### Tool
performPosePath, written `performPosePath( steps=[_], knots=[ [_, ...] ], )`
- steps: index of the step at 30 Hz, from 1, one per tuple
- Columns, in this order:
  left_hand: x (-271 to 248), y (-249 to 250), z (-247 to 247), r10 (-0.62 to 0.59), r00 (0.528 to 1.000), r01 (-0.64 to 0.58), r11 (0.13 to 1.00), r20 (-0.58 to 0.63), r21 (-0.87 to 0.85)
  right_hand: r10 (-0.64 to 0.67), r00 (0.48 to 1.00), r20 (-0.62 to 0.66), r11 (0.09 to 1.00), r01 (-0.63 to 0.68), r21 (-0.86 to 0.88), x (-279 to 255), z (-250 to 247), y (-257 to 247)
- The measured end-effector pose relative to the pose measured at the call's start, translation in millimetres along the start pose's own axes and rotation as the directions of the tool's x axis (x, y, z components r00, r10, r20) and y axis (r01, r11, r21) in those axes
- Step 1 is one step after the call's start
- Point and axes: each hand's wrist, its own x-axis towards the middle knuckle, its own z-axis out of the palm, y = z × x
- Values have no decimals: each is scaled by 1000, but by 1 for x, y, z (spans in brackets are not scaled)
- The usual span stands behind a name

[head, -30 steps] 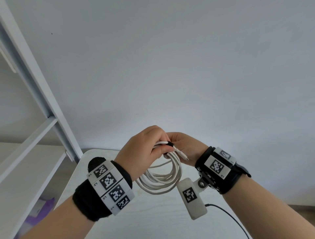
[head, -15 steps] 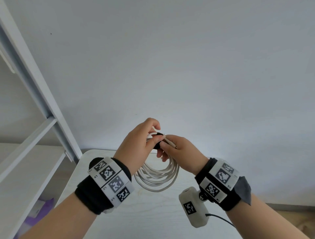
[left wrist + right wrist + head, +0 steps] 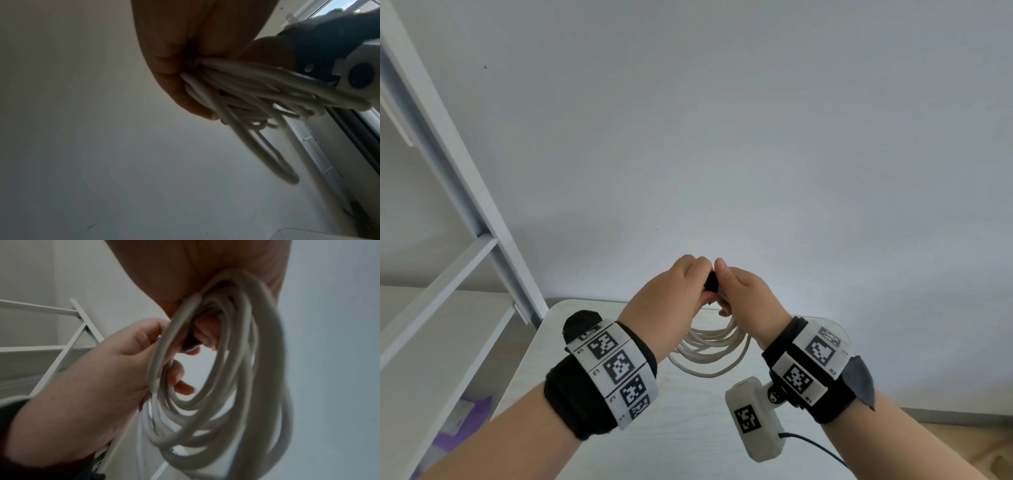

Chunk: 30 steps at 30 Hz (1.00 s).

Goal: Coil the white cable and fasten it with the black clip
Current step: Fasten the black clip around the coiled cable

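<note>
Now the white cable (image 3: 710, 349) hangs as a finished coil above the tabletop (image 3: 688, 442), its top bunched between both hands, with the black clip (image 3: 711, 284) pinched there. Left hand (image 3: 671, 294) fingers curl round the bundled strands; right hand (image 3: 746, 298) fingers pinch clip and cable. To fasten well, I judge: keep every loop gathered inside the clip, squeeze it fully closed before letting go. Compared with a second ago, both hands sit higher and closer, knuckles nearly touching, clip mostly covered.

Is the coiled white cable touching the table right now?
Apart. The head view shows the white cable hanging in loops from both hands, left hand and right hand, above the table.
</note>
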Motion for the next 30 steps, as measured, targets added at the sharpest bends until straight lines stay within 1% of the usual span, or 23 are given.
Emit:
performPosePath(
  steps=[3, 5, 6, 8, 10, 12, 14, 16, 18, 20, 23, 25, 28, 30],
  knots=[
    [3, -3, 6, -12, 998, 9, 999, 57, 43, -1, 999, 48, 997, 5, -73, 1, 0, 1],
    [5, -7, 6, -50, 993, 51, 999, 107, -5, 28, 998, 63, 990, -18, -143, 1, -1, 4],
    [6, -9, 6, -74, 988, 79, 996, 133, -37, 33, 997, 63, 989, -24, -146, 0, -1, 5],
    [7, -13, 6, -108, 977, 122, 990, 182, -72, 26, 998, 56, 995, -21, -99, -1, -3, 8],
    [8, -17, 8, -100, 970, 117, 991, 220, -67, 29, 998, 59, 993, -22, -118, 0, -5, 9],
    [8, -21, 11, -55, 962, 76, 995, 269, -68, 57, 996, 65, 990, -48, -136, 1, -5, 8],
    [9, -25, 14, -19, 942, 42, 997, 334, -62, 124, 987, 98, 992, -120, -44, 1, -6, 12],
    [10, -29, 16, -3, 918, 24, 998, 397, -49, 227, 960, 163, 962, -247, 116, 1, -6, 19],
    [9, -35, 20, 2, 916, 29, 997, 400, -73, 270, 944, 189, 929, -307, 209, 4, -6, 29],
    [6, -38, 25, -4, 928, 53, 991, 374, -121, 278, 947, 164, 923, -310, 227, 7, -5, 37],
    [-1, -39, 31, 15, 916, 58, 984, 400, -171, 287, 950, 125, 919, -310, 244, 12, -3, 48],
    [-4, -39, 35, 26, 914, 49, 984, 406, -172, 303, 945, 126, 903, -327, 279, 13, -1, 53],
    [-3, -44, 43, -18, 929, 94, 978, 370, -188, 337, 929, 151, 869, -368, 330, 13, 4, 61],
    [-4, -49, 52, -38, 923, 129, 967, 382, -218, 355, 922, 157, 858, -388, 338, 13, 8, 68]
  ],
)
